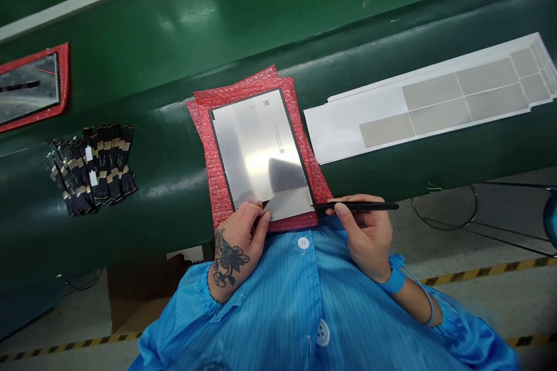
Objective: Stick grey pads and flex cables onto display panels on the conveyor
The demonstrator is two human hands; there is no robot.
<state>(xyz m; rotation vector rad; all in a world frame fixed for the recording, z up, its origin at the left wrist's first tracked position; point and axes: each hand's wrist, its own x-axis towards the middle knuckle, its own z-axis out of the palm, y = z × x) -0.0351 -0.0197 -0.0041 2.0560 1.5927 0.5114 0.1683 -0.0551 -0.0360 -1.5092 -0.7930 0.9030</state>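
A silver tablet panel (261,151) with a black border lies face down on red bubble wrap (226,185) at the near edge of the green bench. My left hand (237,243) pinches something small at the panel's near left corner; I cannot make out what it is. My right hand (365,232) is closed around black tweezers (361,206), held flat with the tips at the panel's near right corner.
A fan of black flex strips (93,165) lies on the left. White backing sheets with grey adhesive patches (435,104) lie on the right. Another panel on red wrap (30,87) sits on the conveyor (195,29) at far left. A stool frame (444,208) stands below.
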